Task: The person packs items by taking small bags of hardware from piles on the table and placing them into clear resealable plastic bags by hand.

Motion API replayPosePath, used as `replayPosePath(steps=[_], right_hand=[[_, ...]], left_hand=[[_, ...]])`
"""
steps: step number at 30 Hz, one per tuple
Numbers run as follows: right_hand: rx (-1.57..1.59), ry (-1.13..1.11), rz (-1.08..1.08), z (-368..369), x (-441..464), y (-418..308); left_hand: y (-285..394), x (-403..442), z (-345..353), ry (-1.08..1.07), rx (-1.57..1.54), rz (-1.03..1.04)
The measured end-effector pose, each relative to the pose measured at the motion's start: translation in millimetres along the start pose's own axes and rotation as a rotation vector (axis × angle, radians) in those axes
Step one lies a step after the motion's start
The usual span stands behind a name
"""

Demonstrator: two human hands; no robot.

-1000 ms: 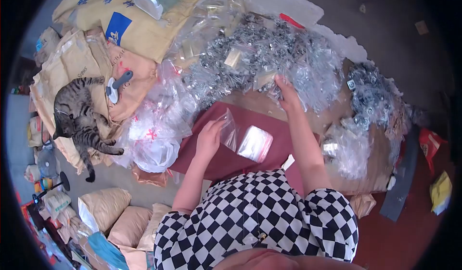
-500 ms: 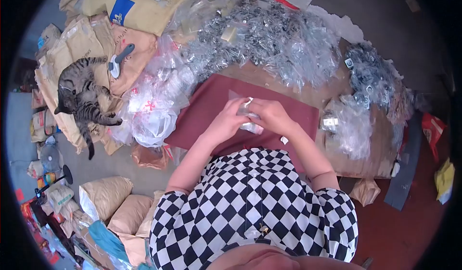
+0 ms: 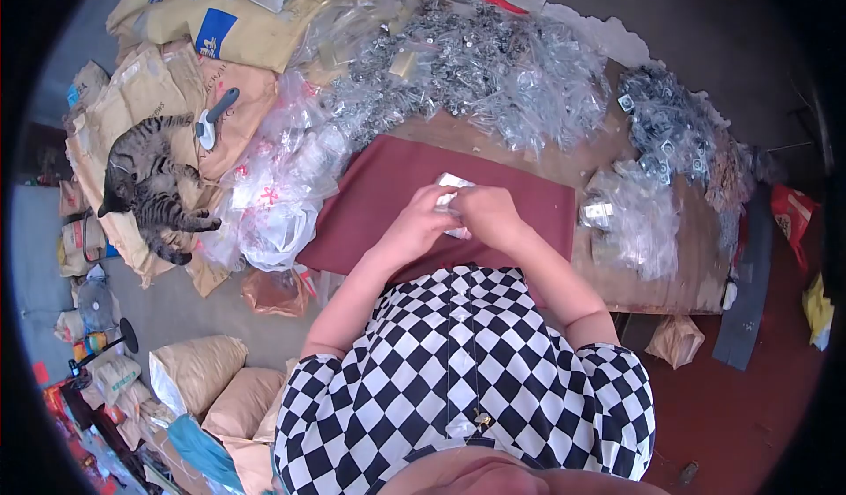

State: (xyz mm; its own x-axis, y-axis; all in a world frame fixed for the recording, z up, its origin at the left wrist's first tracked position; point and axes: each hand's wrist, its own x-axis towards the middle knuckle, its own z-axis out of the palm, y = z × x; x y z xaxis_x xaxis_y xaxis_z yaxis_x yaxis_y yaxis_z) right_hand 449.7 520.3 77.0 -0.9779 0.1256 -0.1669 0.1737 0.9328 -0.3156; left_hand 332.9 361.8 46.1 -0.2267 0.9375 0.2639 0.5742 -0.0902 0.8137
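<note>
Both hands meet over the dark red cloth (image 3: 379,191) in front of my body. My left hand (image 3: 423,222) has its fingers closed on a small plastic bag (image 3: 452,180), whose pale top shows above the fingertips. My right hand (image 3: 487,215) touches the same bag from the other side, fingers bent and pressed together. What the right fingertips pinch is too hidden to make out. Part of a stack of clear bags (image 3: 458,232) shows just below the hands.
Beyond the cloth lies a heap of small metal parts and clear bags (image 3: 476,63). Filled bags (image 3: 634,222) lie at the right, crumpled plastic bags (image 3: 282,204) at the left. A tabby cat (image 3: 154,182) lies on paper sacks (image 3: 132,98).
My right hand has come back from the heap and my left hand has moved right, so both now meet at a small bag over the cloth. The cat's tail has shifted.
</note>
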Motion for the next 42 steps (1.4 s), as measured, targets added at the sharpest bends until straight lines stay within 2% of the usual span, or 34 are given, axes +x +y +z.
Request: replayPosePath(steps=[3, 4, 5, 7, 8, 9, 11, 12, 16, 18, 19, 21, 22, 23, 25, 26, 28, 29, 31, 32, 34, 38, 39, 41, 42], right_hand=[[0.125, 0.110, 0.015, -4, -2, 3], [0.380, 0.215, -0.007, -15, -3, 7], [0.378, 0.209, -0.011, -18, 0, 9], [1.313, 0.401, 0.174, -17, 3, 8], [1.443, 0.328, 0.140, -11, 6, 9], [1.446, 0.340, 0.144, -11, 5, 7], [0.510, 0.302, 0.009, -11, -2, 4], [0.338, 0.231, 0.071, -14, -7, 5], [0.325, 0.326, 0.108, -11, -11, 8], [1.144, 0.436, 0.297, -7, -6, 13], [1.144, 0.437, 0.298, -3, -2, 14], [1.106, 0.493, -0.002, 0, 4, 8], [0.494, 0.515, -0.112, -14, 1, 3], [0.493, 0.521, -0.107, -15, -3, 1], [0.444, 0.474, 0.046, -17, -11, 2], [0.444, 0.469, 0.039, -14, -11, 8], [0.947, 0.284, 0.227, -9, -13, 17], [0.948, 0.285, 0.229, -7, -15, 17], [1.412, 0.301, 0.298, -20, -16, 7], [1.415, 0.313, 0.305, -16, -15, 6], [1.075, 0.406, 0.038, -1, -11, 9], [1.157, 0.464, -0.006, 8, -23, 30], [0.855, 0.620, -0.026, 8, -25, 34], [0.546, 0.764, -0.044, 15, -29, 35], [1.004, 0.357, 0.186, 19, -33, 30]], left_hand=[[4, 0, 4, -0.054, -0.008, 0.018], [0, 0, 3, -0.027, -0.037, 0.013], [-2, -1, 3, 0.004, -0.067, 0.005], [-3, -2, 5, 0.006, -0.059, -0.023], [-4, -1, 4, 0.002, -0.047, -0.039], [-4, 0, 3, -0.008, -0.047, -0.033], [-6, 2, 2, -0.002, -0.066, -0.037], [-3, 4, 0, -0.003, -0.068, -0.035], [5, 1, -5, -0.031, -0.057, -0.017], [6, 1, -3, -0.035, -0.048, -0.013], [7, 2, -2, -0.032, -0.062, -0.006], [9, 3, -2, -0.044, -0.078, 0.008], [9, 4, -2, -0.035, -0.101, 0.020], [9, 4, -3, -0.025, -0.126, 0.031], [6, 3, -7, -0.016, -0.148, 0.012], [5, 1, -8, -0.006, -0.170, -0.017], [9, 0, -9, -0.036, -0.145, -0.005], [10, 2, -9, -0.071, -0.120, 0.019], [8, 2, -1, -0.077, -0.133, 0.010], [8, 2, 2, -0.082, -0.145, -0.002], [9, 4, 4, -0.112, -0.159, -0.001], [13, 4, 4, -0.067, -0.214, -0.011], [16, 5, 2, -0.066, -0.215, -0.014], [22, 10, -1, -0.055, -0.266, -0.029], [21, 12, 1, -0.063, -0.266, -0.025]])
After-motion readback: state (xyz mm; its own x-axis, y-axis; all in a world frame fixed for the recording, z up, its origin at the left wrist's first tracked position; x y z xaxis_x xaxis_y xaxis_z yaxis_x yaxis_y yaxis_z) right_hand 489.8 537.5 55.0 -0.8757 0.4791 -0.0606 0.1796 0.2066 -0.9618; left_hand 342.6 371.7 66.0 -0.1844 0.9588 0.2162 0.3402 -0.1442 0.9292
